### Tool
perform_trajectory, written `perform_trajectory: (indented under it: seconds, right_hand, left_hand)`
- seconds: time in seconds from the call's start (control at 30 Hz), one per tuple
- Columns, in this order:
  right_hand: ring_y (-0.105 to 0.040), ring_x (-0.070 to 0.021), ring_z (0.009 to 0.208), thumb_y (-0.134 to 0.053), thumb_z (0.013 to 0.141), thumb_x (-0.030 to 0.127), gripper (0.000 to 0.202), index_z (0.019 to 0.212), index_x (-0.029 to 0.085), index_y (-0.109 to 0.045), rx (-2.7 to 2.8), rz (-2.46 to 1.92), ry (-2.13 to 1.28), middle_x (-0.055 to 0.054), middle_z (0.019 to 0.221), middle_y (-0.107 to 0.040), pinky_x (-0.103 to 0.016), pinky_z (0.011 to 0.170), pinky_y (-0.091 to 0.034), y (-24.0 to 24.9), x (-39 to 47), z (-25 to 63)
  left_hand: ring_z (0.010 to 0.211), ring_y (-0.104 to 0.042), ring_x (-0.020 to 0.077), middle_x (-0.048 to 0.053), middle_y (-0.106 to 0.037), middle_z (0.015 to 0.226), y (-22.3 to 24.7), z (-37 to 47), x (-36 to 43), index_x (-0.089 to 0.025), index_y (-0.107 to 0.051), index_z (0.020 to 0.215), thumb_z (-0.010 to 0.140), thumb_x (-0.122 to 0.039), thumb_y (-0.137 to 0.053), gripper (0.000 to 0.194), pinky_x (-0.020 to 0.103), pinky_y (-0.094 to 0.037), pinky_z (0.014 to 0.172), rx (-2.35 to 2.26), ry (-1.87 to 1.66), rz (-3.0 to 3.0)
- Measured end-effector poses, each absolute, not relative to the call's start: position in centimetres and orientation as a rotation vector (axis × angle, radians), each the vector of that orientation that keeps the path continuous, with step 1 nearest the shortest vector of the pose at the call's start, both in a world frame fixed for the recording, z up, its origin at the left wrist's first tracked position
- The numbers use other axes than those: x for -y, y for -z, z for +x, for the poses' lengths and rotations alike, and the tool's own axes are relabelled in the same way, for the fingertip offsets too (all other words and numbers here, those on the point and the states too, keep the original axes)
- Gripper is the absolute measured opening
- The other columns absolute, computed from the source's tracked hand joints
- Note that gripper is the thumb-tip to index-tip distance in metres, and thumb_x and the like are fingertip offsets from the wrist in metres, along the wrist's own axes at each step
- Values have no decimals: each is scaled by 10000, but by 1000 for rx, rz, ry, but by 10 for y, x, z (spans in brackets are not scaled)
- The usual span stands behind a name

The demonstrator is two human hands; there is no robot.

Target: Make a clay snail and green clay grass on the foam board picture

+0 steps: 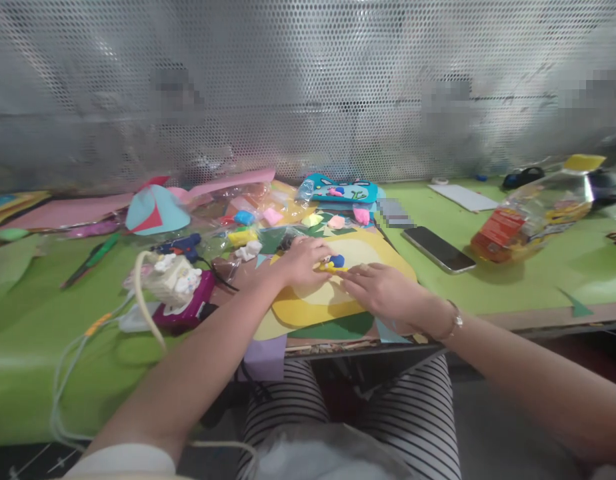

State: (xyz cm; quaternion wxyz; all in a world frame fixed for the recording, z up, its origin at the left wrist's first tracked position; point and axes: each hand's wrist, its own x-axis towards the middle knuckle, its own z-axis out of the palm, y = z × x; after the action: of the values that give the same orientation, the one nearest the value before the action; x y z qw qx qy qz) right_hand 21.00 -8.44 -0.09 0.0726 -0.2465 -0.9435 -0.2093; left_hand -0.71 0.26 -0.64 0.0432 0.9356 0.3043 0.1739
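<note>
Left hand: the left hand [302, 261] lies knuckles up on the yellow foam sheet [308, 308], fingers curled round the small yellow piece [329, 267]
Right hand: the right hand [383, 288] rests on the same sheet just beside the left, fingers stretched flat, fingertips [349, 272] touching the yellow piece; it is not gripping anything
Yellow piece: between the two hands, on the paler round part of the foam sheet, with a small blue lump [337, 260] sitting on top of it
Foam sheet: lies at the near edge of the green surface [528, 280], over a dark green sheet [333, 327]
Bracelet: a thin bracelet [453, 323] on the right wrist
Behind the hands: small coloured lumps, blue [244, 217], pink [273, 215], yellow [242, 237] and white [249, 251], lie among plastic bags; a teal foam shape [338, 190] lies further back
Left of the hands: a white figure [172, 280] on a purple box [185, 310], a blue glue gun [181, 245], green scissors [91, 260], a pale blue cone [155, 210]
Right of the hands: a phone [438, 249] lying flat, and near it a clear bottle [535, 213] on its side with a yellow cap
Lap: striped trousers [418, 413] below the surface edge
</note>
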Motion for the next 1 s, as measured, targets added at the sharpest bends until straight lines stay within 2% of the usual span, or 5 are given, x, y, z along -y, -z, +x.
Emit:
perform_trajectory:
  seconds: [0.2, 0.43, 0.63, 1.0]
  right_hand:
    - [-539, -280, 904, -405, 929, 310, 432, 1281, 71, -477, 2907, -823, 633, -189, 1348, -508, -406, 712, -423, 3, 96, 215]
    - [-534, -284, 903, -368, 928, 518, 536, 1216, 94, -521, 2950, -806, 679, -185, 1324, -527, -399, 711, -396, -1, 92, 208]
    - [-551, -279, 864, -379, 906, 575, 572, 1173, 98, -546, 2977, -846, 765, -183, 1327, -526, -388, 670, -407, -1, 92, 203]
    - [-578, -274, 825, -460, 841, 643, 620, 1140, 115, -587, 3025, -864, 831, -177, 1300, -558, -378, 649, -425, -8, 91, 201]
  left_hand:
    - [1216, -445, 251, 56, -522, 1277, 4, -6, 1, -302, -599, 1177, 761, -282, -580, 417, 460, -270, 1052, -850, -501, 2930]
    - [1219, -457, 243, 39, -525, 1316, 3, -5, 2, -322, -642, 1133, 774, -262, -539, 379, 453, -260, 1052, -859, -425, 2929]
    - [1193, -486, 229, 34, -578, 1263, 1, -4, 4, -309, -640, 1139, 771, -243, -521, 393, 457, -244, 1045, -834, -412, 2903]
    - [1185, -493, 239, 41, -583, 1265, 1, -3, 3, -296, -645, 1131, 770, -257, -528, 381, 454, -259, 1041, -821, -390, 2900]
